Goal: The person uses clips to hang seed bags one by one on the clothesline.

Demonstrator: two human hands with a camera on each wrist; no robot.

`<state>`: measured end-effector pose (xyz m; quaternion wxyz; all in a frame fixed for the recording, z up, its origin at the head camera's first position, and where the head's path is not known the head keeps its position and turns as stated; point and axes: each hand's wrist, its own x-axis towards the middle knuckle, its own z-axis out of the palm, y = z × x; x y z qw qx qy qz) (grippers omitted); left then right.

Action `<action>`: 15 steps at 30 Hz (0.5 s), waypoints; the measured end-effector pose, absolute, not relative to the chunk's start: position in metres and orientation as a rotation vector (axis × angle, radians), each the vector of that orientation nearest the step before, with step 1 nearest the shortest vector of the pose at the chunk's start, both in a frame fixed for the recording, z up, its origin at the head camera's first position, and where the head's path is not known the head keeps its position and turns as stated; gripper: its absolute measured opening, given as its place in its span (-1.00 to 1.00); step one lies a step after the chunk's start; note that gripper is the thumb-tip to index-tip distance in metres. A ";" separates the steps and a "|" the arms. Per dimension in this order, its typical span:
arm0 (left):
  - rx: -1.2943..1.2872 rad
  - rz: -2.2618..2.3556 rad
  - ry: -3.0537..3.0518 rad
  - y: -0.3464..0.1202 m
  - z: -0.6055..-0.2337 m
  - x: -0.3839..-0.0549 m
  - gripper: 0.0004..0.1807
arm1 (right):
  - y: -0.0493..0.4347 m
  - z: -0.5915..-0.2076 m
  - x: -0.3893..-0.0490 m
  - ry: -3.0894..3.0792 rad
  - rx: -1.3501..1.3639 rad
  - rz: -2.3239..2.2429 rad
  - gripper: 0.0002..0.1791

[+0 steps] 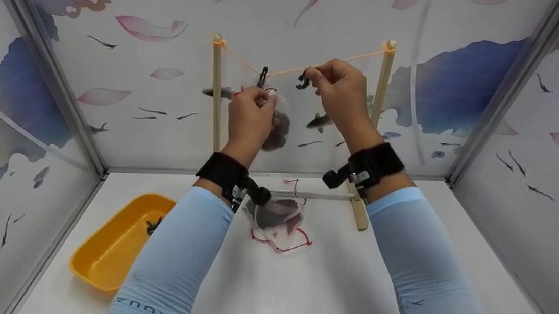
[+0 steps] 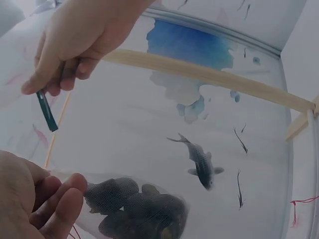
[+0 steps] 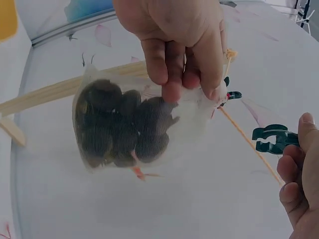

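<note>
My left hand [image 1: 251,116] pinches the top edge of a sheer white mesh bag [image 3: 187,122] with dark, rounded lumps [image 3: 124,124] inside. A dark clip [image 1: 263,76] grips the orange cord [image 1: 240,60] just above that hand, at the bag's upper edge. To the right, my right hand [image 1: 342,91] holds a dark green spring clip [image 3: 271,138] between thumb and fingers. In the right wrist view its jaws stand a little apart, with nothing between them, near the cord. The left fingers hide part of the bag's top.
Two wooden posts [image 1: 215,94] [image 1: 383,85] hold up the sagging cord. Below lies another mesh bag [image 1: 278,218] with red drawstring. A yellow tray [image 1: 95,262] at the left holds a dark clip [image 1: 152,226]. Printed panels [image 1: 159,130] enclose the white table [image 1: 276,300].
</note>
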<state>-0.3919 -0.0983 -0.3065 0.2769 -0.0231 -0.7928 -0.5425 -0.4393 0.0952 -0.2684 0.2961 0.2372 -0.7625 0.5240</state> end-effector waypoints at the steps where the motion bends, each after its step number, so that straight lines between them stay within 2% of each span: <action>1: -0.055 -1.457 -2.132 -0.096 -0.305 -0.395 -0.80 | 0.093 -0.263 -0.443 -2.033 0.628 1.383 -0.75; 8: -0.005 -1.433 -2.141 -0.085 -0.303 -0.405 -0.78 | 0.080 -0.239 -0.459 -2.118 0.576 1.362 -0.76; 15: -0.022 -1.355 -2.106 -0.088 -0.299 -0.409 -0.76 | 0.068 -0.232 -0.463 -2.383 0.574 1.316 -0.73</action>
